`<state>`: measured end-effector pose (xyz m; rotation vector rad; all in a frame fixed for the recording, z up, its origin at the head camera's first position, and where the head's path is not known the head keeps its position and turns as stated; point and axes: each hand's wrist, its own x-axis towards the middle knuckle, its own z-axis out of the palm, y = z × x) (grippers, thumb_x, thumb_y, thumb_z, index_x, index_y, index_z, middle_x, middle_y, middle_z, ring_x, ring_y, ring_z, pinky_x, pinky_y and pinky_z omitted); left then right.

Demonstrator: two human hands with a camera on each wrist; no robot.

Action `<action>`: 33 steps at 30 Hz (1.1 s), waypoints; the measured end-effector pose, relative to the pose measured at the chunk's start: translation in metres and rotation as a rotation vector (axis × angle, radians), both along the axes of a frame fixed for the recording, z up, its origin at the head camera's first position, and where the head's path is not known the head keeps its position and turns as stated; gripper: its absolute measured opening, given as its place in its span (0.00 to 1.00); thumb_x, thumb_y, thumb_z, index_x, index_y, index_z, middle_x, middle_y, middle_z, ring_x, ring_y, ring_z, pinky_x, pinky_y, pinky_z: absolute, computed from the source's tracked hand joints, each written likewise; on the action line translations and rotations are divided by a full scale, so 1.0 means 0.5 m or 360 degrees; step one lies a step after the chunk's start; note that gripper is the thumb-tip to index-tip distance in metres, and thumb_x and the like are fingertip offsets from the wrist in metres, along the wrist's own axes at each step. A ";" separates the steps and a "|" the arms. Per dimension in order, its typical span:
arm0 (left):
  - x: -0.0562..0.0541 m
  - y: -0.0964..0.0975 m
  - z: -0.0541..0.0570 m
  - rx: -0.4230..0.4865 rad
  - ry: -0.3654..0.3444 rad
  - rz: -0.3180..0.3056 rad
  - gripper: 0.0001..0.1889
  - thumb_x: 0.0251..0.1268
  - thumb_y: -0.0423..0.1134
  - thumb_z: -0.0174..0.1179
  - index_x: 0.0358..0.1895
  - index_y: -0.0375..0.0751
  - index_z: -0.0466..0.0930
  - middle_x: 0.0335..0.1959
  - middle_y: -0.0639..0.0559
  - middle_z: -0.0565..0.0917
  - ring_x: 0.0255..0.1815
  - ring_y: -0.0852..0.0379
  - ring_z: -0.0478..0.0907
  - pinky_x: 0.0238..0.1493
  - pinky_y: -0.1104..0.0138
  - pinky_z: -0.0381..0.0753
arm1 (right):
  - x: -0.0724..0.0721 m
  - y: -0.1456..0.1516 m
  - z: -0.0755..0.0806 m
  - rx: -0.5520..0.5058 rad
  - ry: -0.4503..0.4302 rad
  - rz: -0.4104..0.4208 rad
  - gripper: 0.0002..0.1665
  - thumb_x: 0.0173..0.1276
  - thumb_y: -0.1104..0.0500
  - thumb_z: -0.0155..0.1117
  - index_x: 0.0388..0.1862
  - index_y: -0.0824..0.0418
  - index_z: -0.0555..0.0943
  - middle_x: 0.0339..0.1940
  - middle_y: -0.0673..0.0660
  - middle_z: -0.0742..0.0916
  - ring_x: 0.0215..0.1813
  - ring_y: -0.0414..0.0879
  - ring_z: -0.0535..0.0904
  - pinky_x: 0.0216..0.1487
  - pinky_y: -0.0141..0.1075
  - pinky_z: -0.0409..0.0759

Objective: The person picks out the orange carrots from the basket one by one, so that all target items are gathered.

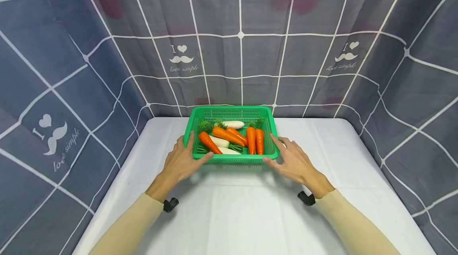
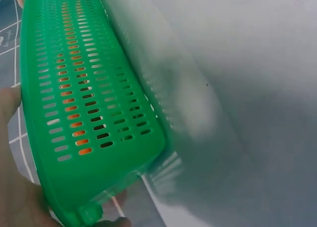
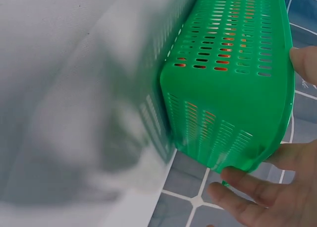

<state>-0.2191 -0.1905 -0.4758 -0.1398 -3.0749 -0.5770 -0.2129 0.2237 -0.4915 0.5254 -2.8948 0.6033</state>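
Note:
A green plastic basket (image 1: 236, 157) with slotted walls sits toward the back of the white table. Several orange carrots (image 1: 229, 135) lie in it among white radishes (image 1: 233, 124), some with green tops. My left hand (image 1: 181, 159) holds the basket's near left corner, thumb at the front rim and fingers along the left side. At the near right corner my right hand (image 1: 294, 160) has its thumb on the front rim and its fingers against the right side. In the right wrist view, fingertips (image 3: 233, 175) touch the end wall low down. The left fingers are partly hidden behind the basket in the left wrist view.
A white cloth (image 1: 236, 215) covers the table under and around the basket. Grey-blue curtains (image 1: 222, 56) with white lines hang close behind the basket and along both sides. A small black device (image 1: 170, 205) is worn at each wrist.

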 end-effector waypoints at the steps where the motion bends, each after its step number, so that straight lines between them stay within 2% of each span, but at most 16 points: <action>1: 0.001 0.001 0.001 -0.0002 0.0000 0.0009 0.69 0.73 0.91 0.51 1.00 0.44 0.43 0.92 0.20 0.58 0.78 0.19 0.78 0.68 0.31 0.85 | 0.001 0.000 0.000 -0.0007 0.0002 0.0000 0.58 0.83 0.24 0.67 0.98 0.51 0.64 0.87 0.69 0.79 0.86 0.75 0.77 0.93 0.72 0.64; 3: 0.004 0.002 0.001 -0.0016 0.0006 0.0025 0.71 0.71 0.92 0.52 0.99 0.42 0.42 0.89 0.19 0.62 0.67 0.21 0.84 0.56 0.36 0.90 | 0.006 0.001 0.001 -0.0016 0.0010 0.0007 0.57 0.83 0.24 0.67 0.98 0.52 0.65 0.86 0.70 0.80 0.85 0.76 0.77 0.93 0.72 0.64; 6: 0.010 -0.001 -0.001 -0.0033 0.0031 0.0041 0.73 0.71 0.92 0.53 0.99 0.39 0.43 0.86 0.18 0.65 0.53 0.24 0.88 0.44 0.42 0.91 | 0.011 0.001 0.001 -0.0012 0.0021 0.0022 0.56 0.83 0.25 0.68 0.97 0.53 0.67 0.84 0.71 0.81 0.84 0.76 0.78 0.92 0.72 0.65; 9: 0.020 -0.005 -0.007 -0.0033 0.0028 0.0048 0.74 0.69 0.93 0.54 0.99 0.38 0.42 0.86 0.19 0.66 0.44 0.28 0.88 0.38 0.47 0.89 | 0.020 0.002 -0.002 0.0014 0.0044 0.0040 0.56 0.82 0.26 0.70 0.96 0.54 0.69 0.81 0.71 0.84 0.81 0.74 0.82 0.91 0.73 0.66; 13: 0.036 -0.007 -0.015 -0.0028 0.0020 0.0059 0.75 0.68 0.93 0.54 0.99 0.38 0.42 0.86 0.19 0.66 0.38 0.33 0.87 0.31 0.53 0.86 | 0.036 0.004 -0.004 0.0047 0.0076 0.0055 0.57 0.80 0.25 0.72 0.94 0.54 0.71 0.78 0.69 0.86 0.79 0.72 0.84 0.91 0.72 0.67; 19: 0.058 -0.006 -0.016 -0.0025 0.0050 0.0046 0.75 0.68 0.93 0.54 0.99 0.39 0.41 0.85 0.19 0.67 0.27 0.43 0.79 0.23 0.60 0.75 | 0.059 0.010 0.004 0.0070 0.0132 0.0058 0.53 0.77 0.25 0.74 0.88 0.54 0.78 0.75 0.64 0.89 0.78 0.66 0.84 0.92 0.72 0.65; 23: 0.077 -0.005 -0.016 -0.0028 0.0083 0.0031 0.74 0.69 0.91 0.56 0.99 0.38 0.43 0.83 0.19 0.68 0.22 0.46 0.75 0.21 0.62 0.72 | 0.074 0.015 0.004 0.0087 0.0182 0.0068 0.49 0.77 0.26 0.75 0.85 0.53 0.82 0.71 0.62 0.91 0.75 0.64 0.87 0.90 0.72 0.68; 33: 0.118 -0.007 -0.015 -0.0060 0.0125 0.0027 0.73 0.69 0.90 0.59 0.98 0.37 0.47 0.82 0.20 0.70 0.25 0.46 0.77 0.24 0.62 0.74 | 0.112 0.020 0.009 0.0091 0.0284 0.0082 0.42 0.74 0.28 0.79 0.76 0.51 0.88 0.62 0.59 0.94 0.67 0.61 0.90 0.87 0.71 0.72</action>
